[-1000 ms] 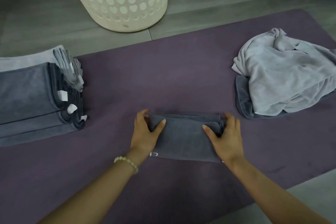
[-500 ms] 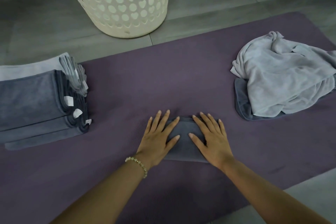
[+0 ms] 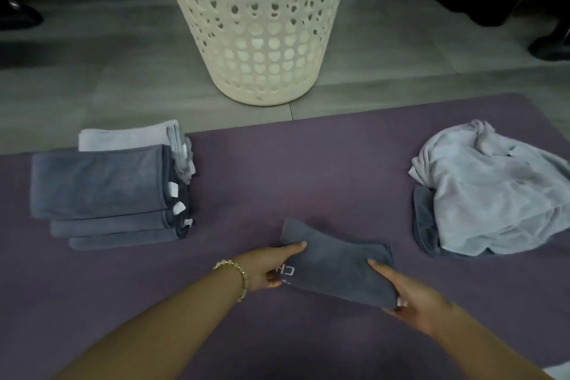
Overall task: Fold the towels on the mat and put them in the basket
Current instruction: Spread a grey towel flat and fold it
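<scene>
We pinch the folded dark towel [image 3: 336, 268] at its two ends, left hand [image 3: 265, 265] and right hand [image 3: 410, 302] apart, by the mat's [image 3: 308, 170] near edge; its long axis runs left-right, the basket [image 3: 259, 40] straight ahead past the far edge.

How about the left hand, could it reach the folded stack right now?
Probably yes: only bare mat lies between the left hand and the folded stack. But it grips the dark towel together with the right hand, and would have to let go.
</scene>
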